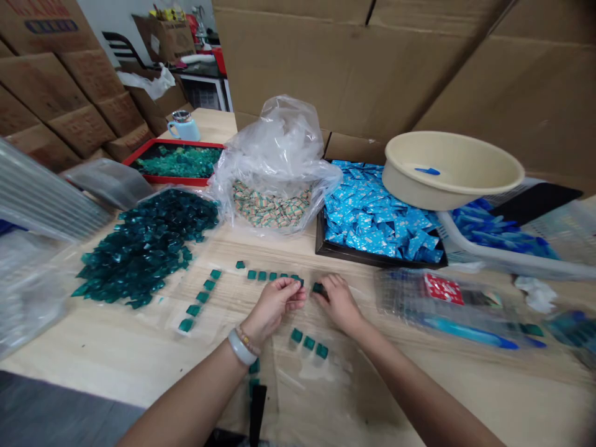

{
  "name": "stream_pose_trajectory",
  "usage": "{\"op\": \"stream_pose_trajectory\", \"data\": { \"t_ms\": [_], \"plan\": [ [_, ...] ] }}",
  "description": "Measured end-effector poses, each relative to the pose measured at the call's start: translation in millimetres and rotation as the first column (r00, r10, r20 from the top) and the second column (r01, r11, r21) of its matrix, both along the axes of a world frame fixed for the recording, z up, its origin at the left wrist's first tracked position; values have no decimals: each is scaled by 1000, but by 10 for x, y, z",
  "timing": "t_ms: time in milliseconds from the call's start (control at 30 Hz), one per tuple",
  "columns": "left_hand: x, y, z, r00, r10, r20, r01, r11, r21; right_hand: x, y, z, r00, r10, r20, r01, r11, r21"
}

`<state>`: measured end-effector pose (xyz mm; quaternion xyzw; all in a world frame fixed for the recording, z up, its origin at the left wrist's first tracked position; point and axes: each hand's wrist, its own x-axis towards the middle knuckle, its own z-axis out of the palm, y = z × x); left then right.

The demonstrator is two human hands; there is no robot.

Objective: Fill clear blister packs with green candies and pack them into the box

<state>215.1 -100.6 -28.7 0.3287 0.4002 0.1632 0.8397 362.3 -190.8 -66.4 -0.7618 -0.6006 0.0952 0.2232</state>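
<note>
My left hand [275,303], with bracelets at the wrist, pinches a small dark green cube [300,282] between thumb and fingertips. Just to the right, my right hand [339,302] has its fingertips closed on another dark green cube [318,288], at or just above the tabletop. Behind the left hand runs a row of green cubes [262,275]. A slanting line of cubes [202,297] lies further left, and three more cubes [309,343] sit in front of the hands. A big heap of dark teal translucent pieces [144,242] covers the table's left side.
At the back stand a red-rimmed tray [170,180] of green pieces, a clear bag [288,143] of small packets and a black tray [372,256] of blue packets. A cream basin [451,164] overlaps that tray. Clear plastic packs [447,310] lie right.
</note>
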Motion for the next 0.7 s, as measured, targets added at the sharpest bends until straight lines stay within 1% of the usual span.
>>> {"op": "stream_pose_trajectory", "data": {
  "t_ms": [33, 100, 133, 200, 233, 267, 300, 333, 367, 400, 433, 467, 500, 533, 567, 600, 633, 700],
  "plan": [
    [23, 5, 12, 1000, -14, 5, 14, 1000, 11, 9, -19, 60, 998, -9, -60, 11, 999, 31],
    [105, 4, 36, 996, -82, 23, 81, 996, 40, 32, -44, 211, 969, -18, -247, 42, 995, 92],
    [162, -3, 48, 991, -127, 40, 124, 991, 57, 46, -50, 286, 932, -17, -362, 60, 992, 109],
    [292, -24, 71, 974, -215, 77, 208, 974, 90, 82, -57, 402, 816, -16, -578, 92, 991, 102],
    [353, -34, 79, 961, -261, 89, 251, 961, 113, 103, -64, 433, 758, -25, -652, 108, 990, 86],
    [403, -41, 83, 948, -306, 84, 291, 944, 154, 127, -76, 444, 717, -43, -696, 130, 989, 73],
    [440, -43, 81, 938, -343, 45, 324, 917, 231, 149, -93, 438, 705, -65, -706, 156, 986, 64],
    [460, -38, 72, 931, -365, -27, 351, 868, 351, 170, -115, 417, 726, -93, -682, 180, 982, 59],
    [466, -26, 55, 923, -362, -127, 374, 778, 504, 185, -136, 386, 774, -117, -622, 192, 980, 55],
    [462, -8, 29, 914, -329, -236, 399, 635, 661, 194, -154, 349, 837, -134, -531, 186, 981, 46],
    [451, 13, -4, 899, -278, -340, 434, 447, 782, 196, -165, 312, 897, -139, -420, 165, 986, 26],
    [438, 36, -43, 873, -231, -430, 480, 244, 843, 189, -167, 278, 944, -127, -303, 132, 991, -5],
    [428, 57, -83, 838, -202, -507, 527, 59, 848, 176, -159, 249, 975, -96, -199, 88, 995, -47],
    [422, 74, -122, 797, -190, -573, 567, -88, 819, 159, -144, 226, 992, -55, -116, 45, 995, -92],
    [422, 86, -158, 757, -184, -627, 597, -193, 778, 139, -127, 209, 998, -19, -52, 12, 991, -135],
    [426, 92, -188, 727, -177, -663, 615, -263, 744, 120, -112, 196, 1000, 4, 1, -3, 985, -172],
    [433, 94, -213, 711, -165, -683, 622, -306, 721, 104, -102, 186, 999, 14, 45, -5, 980, -201],
    [449, 84, -246, 710, -138, -691, 620, -344, 705, 88, -106, 170, 993, 2, 117, 25, 973, -229]
  ]
}}
